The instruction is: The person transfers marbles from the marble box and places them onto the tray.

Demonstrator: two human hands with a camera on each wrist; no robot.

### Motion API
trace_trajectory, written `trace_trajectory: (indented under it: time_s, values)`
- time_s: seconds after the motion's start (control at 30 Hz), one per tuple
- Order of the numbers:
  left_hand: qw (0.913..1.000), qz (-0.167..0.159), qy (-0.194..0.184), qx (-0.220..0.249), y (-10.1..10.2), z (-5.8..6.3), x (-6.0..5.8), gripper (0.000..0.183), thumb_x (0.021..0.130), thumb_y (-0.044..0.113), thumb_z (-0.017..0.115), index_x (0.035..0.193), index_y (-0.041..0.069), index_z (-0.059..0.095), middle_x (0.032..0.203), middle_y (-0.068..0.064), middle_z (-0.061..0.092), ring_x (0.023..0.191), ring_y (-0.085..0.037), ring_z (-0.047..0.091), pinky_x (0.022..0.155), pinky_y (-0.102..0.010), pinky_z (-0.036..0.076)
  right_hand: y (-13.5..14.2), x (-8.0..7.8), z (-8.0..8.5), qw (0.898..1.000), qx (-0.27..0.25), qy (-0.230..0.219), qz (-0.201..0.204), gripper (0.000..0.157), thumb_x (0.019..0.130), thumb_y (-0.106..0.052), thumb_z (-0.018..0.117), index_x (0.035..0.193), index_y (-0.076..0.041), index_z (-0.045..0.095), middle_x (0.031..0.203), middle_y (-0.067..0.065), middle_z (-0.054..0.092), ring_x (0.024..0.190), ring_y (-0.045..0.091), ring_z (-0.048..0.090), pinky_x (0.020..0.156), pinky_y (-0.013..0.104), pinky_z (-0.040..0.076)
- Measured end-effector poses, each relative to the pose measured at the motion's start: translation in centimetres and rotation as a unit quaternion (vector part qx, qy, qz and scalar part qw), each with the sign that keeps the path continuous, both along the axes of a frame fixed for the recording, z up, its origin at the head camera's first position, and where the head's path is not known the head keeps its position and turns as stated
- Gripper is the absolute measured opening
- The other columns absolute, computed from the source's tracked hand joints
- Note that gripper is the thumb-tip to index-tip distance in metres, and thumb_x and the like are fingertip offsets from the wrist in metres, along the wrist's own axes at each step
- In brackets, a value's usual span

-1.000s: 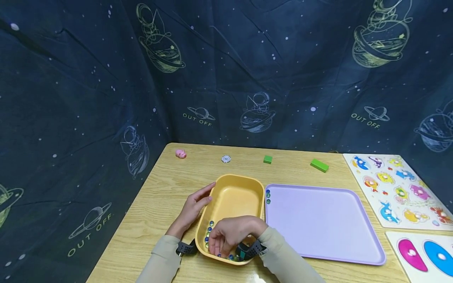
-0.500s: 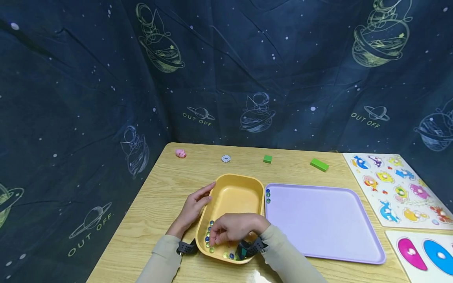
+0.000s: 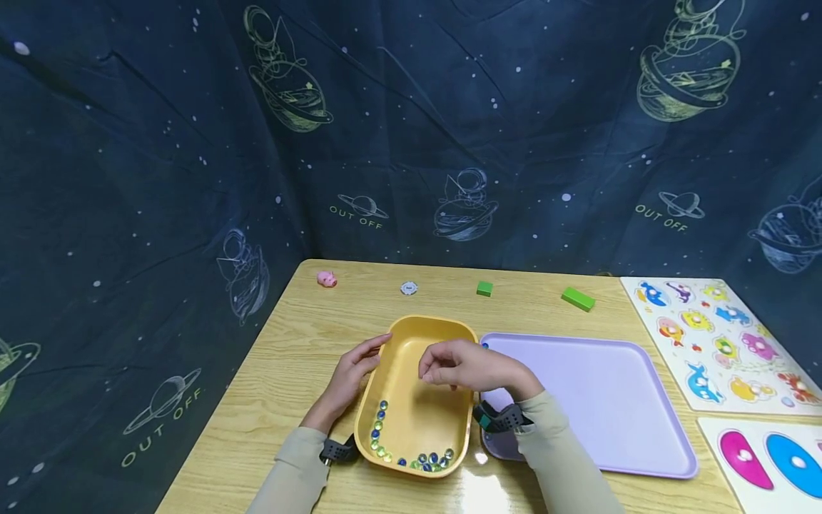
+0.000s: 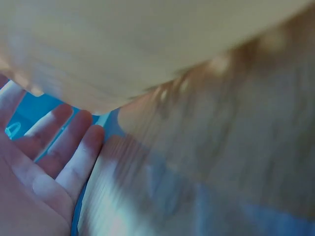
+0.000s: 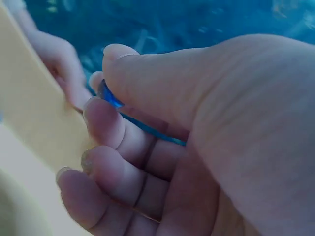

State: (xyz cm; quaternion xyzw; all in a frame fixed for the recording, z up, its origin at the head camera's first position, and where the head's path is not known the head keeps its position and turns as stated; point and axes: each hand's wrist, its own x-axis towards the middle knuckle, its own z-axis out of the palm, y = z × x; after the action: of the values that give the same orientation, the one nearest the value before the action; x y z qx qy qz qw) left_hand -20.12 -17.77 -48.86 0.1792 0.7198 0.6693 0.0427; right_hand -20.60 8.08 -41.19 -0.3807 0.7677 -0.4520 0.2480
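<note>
A yellow bin (image 3: 427,328) stands on the table, tilted slightly in view. Blue and yellow-green glass marbles (image 3: 375,434) line its left wall and near end. My left hand (image 3: 347,378) rests against the bin's left side, its fingers nearly straight along the outer wall in the left wrist view. Over the bin's right half hovers my right hand (image 3: 465,365). Its thumb and index finger pinch a blue marble (image 5: 109,94), mostly covered by the fingertips. A purple tray (image 3: 591,407) lies right of the bin, with a marble (image 3: 485,346) at its far left corner.
Along the table's far side sit a pink pig figure (image 3: 326,279), a white chip (image 3: 409,288), a small green block (image 3: 484,288) and a longer green block (image 3: 579,299). Two puzzle boards (image 3: 700,321) lie at the right. A dark printed curtain hangs behind.
My right hand has risen from the marbles at the bin's near end and moved away and to the right, carrying a marble. My left hand has stayed at the bin's side.
</note>
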Motion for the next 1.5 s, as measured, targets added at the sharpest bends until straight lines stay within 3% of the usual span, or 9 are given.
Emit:
trace_trajectory:
  time_s: [0.17, 0.37, 0.5, 0.67, 0.93, 1.07, 1.17, 1.3, 1.5]
  values:
    - [0.9997, -0.026, 0.001, 0.002, 0.0, 1.1, 0.5, 0.05, 0.085, -0.012, 0.032, 0.133, -0.002, 0.041, 0.132, -0.024, 0.043, 0.115, -0.04, 0.045, 0.091, -0.029, 0.042, 3.2, -1.3, 0.2, 0.998, -0.02, 0.006, -0.064, 0.019, 0.089, -0.029, 0.058, 0.098, -0.013, 0.061, 0.089, 0.016, 0.06, 0.069, 0.028, 0.053, 0.059, 0.038, 0.049]
    - [0.9994, -0.031, -0.012, -0.008, 0.1, 1.7, 0.9, 0.048, 0.086, -0.011, 0.033, 0.134, -0.003, 0.039, 0.131, -0.029, 0.041, 0.116, -0.045, 0.042, 0.092, -0.029, 0.041, 6.9, -2.3, -0.3, 0.991, -0.014, 0.007, -0.133, 0.023, 0.088, -0.028, 0.058, 0.1, -0.009, 0.06, 0.086, 0.017, 0.059, 0.074, 0.035, 0.052, 0.062, 0.043, 0.049]
    - [0.9996, -0.027, -0.01, -0.005, 0.0, 1.4, 0.8, 0.049, 0.086, -0.012, 0.032, 0.134, -0.003, 0.039, 0.127, -0.03, 0.044, 0.114, -0.045, 0.044, 0.09, -0.03, 0.042, 8.7, -2.7, -1.0, 0.984, 0.009, 0.011, -0.175, 0.022, 0.089, -0.025, 0.058, 0.1, -0.006, 0.061, 0.087, 0.016, 0.059, 0.075, 0.035, 0.051, 0.062, 0.043, 0.048]
    - [0.9996, -0.026, -0.004, 0.008, -0.3, 0.1, 0.1, 0.047, 0.088, -0.008, 0.032, 0.134, -0.001, 0.04, 0.127, -0.029, 0.045, 0.113, -0.044, 0.045, 0.089, -0.032, 0.043, 10.2, -3.4, -2.5, 0.976, 0.033, -0.001, -0.216, 0.022, 0.088, -0.02, 0.059, 0.102, -0.002, 0.06, 0.088, 0.019, 0.058, 0.074, 0.035, 0.051, 0.061, 0.042, 0.048]
    - [0.9988, -0.015, 0.046, 0.002, 0.0, -1.2, -0.2, 0.043, 0.092, 0.006, 0.049, 0.134, 0.001, 0.04, 0.124, -0.029, 0.046, 0.107, -0.042, 0.049, 0.081, -0.034, 0.049, 10.9, -4.0, -4.9, 0.972, 0.052, -0.004, -0.231, 0.017, 0.085, -0.014, 0.062, 0.097, -0.002, 0.061, 0.077, 0.011, 0.057, 0.062, 0.022, 0.05, 0.052, 0.03, 0.044]
    - [0.999, 0.016, 0.04, -0.01, 0.5, -1.3, -0.2, 0.042, 0.092, 0.008, 0.052, 0.132, 0.006, 0.043, 0.124, -0.025, 0.048, 0.106, -0.039, 0.051, 0.08, -0.034, 0.049, 10.9, -4.2, -5.5, 0.968, 0.067, 0.0, -0.24, 0.014, 0.084, -0.011, 0.063, 0.095, -0.003, 0.061, 0.075, 0.01, 0.058, 0.059, 0.017, 0.049, 0.05, 0.027, 0.041]
    - [0.9991, 0.029, 0.027, -0.017, 1.0, -0.4, 0.2, 0.041, 0.092, 0.004, 0.049, 0.133, 0.004, 0.042, 0.126, -0.026, 0.046, 0.109, -0.039, 0.049, 0.083, -0.041, 0.047, 10.9, -4.3, -5.8, 0.966, 0.077, -0.001, -0.248, 0.013, 0.084, -0.012, 0.062, 0.095, -0.004, 0.061, 0.075, 0.008, 0.058, 0.059, 0.015, 0.048, 0.051, 0.027, 0.04]
    - [0.9989, 0.041, 0.014, -0.018, 1.3, -0.2, 0.3, 0.041, 0.092, 0.002, 0.048, 0.133, 0.004, 0.042, 0.126, -0.027, 0.046, 0.109, -0.041, 0.049, 0.084, -0.046, 0.046, 11.0, -4.3, -6.0, 0.964, 0.078, -0.006, -0.253, 0.014, 0.085, -0.012, 0.062, 0.096, -0.004, 0.062, 0.074, 0.007, 0.057, 0.059, 0.015, 0.048, 0.051, 0.027, 0.04]
    - [0.9965, 0.076, 0.015, -0.03, 1.6, -1.2, 0.0, 0.04, 0.092, 0.004, 0.049, 0.131, 0.012, 0.047, 0.123, -0.019, 0.051, 0.105, -0.032, 0.054, 0.079, -0.033, 0.05, 11.1, -4.4, -6.2, 0.962, 0.088, 0.0, -0.259, 0.013, 0.084, -0.011, 0.062, 0.095, -0.006, 0.063, 0.07, 0.004, 0.056, 0.058, 0.014, 0.047, 0.051, 0.026, 0.039]
